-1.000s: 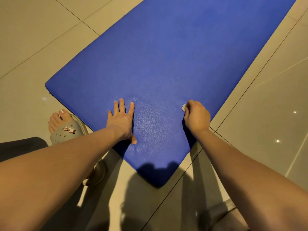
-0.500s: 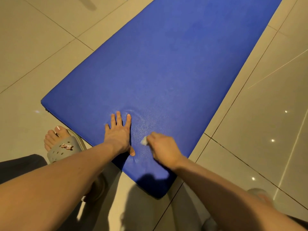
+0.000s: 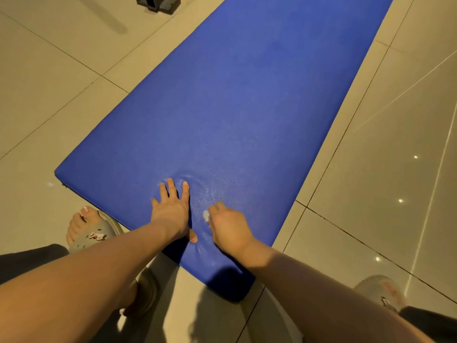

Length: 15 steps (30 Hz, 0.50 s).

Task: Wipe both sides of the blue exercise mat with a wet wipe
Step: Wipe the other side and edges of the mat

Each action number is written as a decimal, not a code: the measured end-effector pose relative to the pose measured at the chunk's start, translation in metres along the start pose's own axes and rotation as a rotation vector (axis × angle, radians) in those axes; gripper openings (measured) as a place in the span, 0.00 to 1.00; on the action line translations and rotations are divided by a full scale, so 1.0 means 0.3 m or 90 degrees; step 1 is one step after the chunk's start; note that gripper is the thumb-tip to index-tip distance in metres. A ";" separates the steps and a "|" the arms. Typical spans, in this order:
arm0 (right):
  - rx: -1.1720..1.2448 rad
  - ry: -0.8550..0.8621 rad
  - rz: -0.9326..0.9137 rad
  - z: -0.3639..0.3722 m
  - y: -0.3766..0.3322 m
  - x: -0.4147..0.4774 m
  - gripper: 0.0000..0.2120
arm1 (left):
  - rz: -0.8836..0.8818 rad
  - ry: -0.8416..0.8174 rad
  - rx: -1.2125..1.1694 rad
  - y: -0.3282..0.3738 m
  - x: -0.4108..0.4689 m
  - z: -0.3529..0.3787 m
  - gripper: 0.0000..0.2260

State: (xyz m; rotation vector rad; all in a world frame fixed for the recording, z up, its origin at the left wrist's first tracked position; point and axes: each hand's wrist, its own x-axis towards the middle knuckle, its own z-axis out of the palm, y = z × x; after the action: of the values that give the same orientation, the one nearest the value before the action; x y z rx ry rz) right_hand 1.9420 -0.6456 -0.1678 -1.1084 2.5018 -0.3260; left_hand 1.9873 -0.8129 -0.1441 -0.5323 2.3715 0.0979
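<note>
The tiled floor (image 3: 61, 82) fills most of my view. On it the blue mat (image 3: 247, 107) lies flat, running from its near corner at about 6 o'clock away toward 1 o'clock.

My left hand (image 3: 170, 211) rests on the mat near that near end. The fingers are straight and spread and hold nothing, and the palm presses hard enough to dimple the padding around the fingertips. Just beside it, toward 3 o'clock, my right hand (image 3: 230, 229) is curled with the knuckles up. It pinches the wet wipe (image 3: 206, 215), a small white wad that shows at the fingertips and sits against the mat's surface.

I judge this to be the wiping of the upper face, at the near end only. The long stretch toward 1 o'clock looks undone, and the underside has not been turned up.

To do this step well, I would use the left palm as an anchor so the mat cannot skate on the glossy tile. I would stroke the wipe away from that palm toward the long edge at 3 o'clock, overlapping each pass. The wipe is bunched very small, so spreading it flatter under the fingers should cover more per stroke. Then I would work up the mat in bands, shifting the anchor as I go.
</note>
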 end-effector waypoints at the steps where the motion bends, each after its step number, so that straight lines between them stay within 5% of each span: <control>1: -0.010 -0.031 -0.038 0.007 -0.011 -0.013 0.07 | 0.001 -0.006 0.018 0.000 -0.001 -0.008 0.73; 5: -0.034 0.005 -0.080 -0.050 0.061 0.020 0.08 | 0.007 -0.021 0.096 0.020 -0.003 -0.038 0.73; 11: 0.029 0.196 0.230 -0.134 0.307 0.137 0.08 | 0.022 -0.019 0.152 0.032 -0.005 -0.055 0.72; 15: 0.058 0.250 0.250 -0.063 0.201 0.115 0.06 | 0.037 0.001 0.164 0.018 -0.009 -0.045 0.72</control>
State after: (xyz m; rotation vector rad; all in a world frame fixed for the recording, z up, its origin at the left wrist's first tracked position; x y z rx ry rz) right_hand 1.8728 -0.6304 -0.1811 -0.5328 2.9336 -0.5805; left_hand 1.9785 -0.8099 -0.1324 -0.3390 2.3551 -0.1794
